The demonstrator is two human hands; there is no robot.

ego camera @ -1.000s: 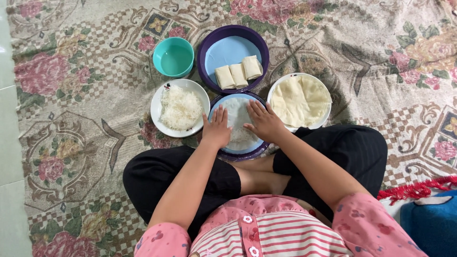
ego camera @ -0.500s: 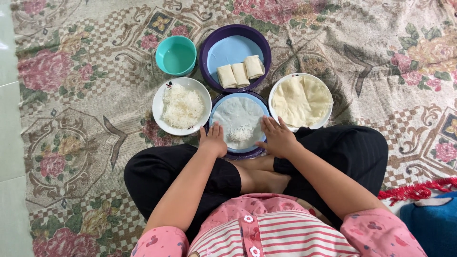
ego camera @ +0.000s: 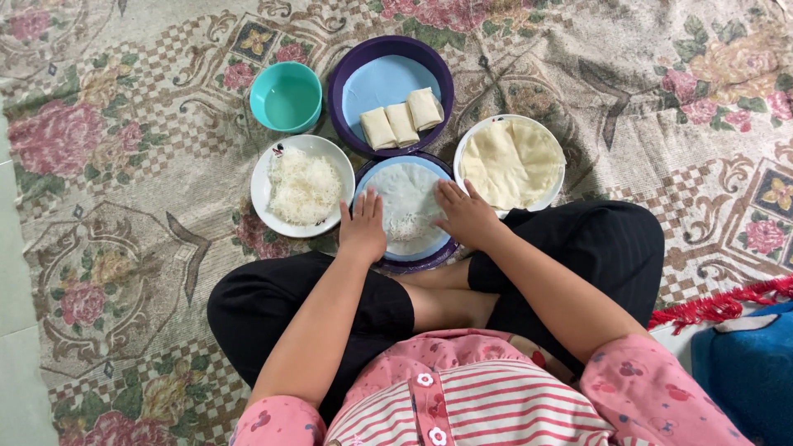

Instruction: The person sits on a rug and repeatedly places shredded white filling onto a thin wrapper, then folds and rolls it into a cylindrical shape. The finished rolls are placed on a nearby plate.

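From the head camera, the person sat cross-legged on a flowered rug [ego camera: 124,206], with both hands on a thin round wrapper [ego camera: 406,202] spread over a blue plate [ego camera: 413,258] just in front of the knees. The left hand [ego camera: 363,227] lay flat on the wrapper's left edge, fingers straight and close together; the right hand [ego camera: 467,216] rested on its right edge, fingers slightly spread, palm down. Neither pinched anything. A small heap of white noodles [ego camera: 403,225] sat on the wrapper between the hands.

The step in hand looked like filling and folding: the near edge would need lifting over the filling.

To the left stood a white plate of noodles [ego camera: 302,186]; to the right, stacked wrappers [ego camera: 510,161]; farther off, three finished rolls [ego camera: 402,122] and a teal bowl [ego camera: 286,97].
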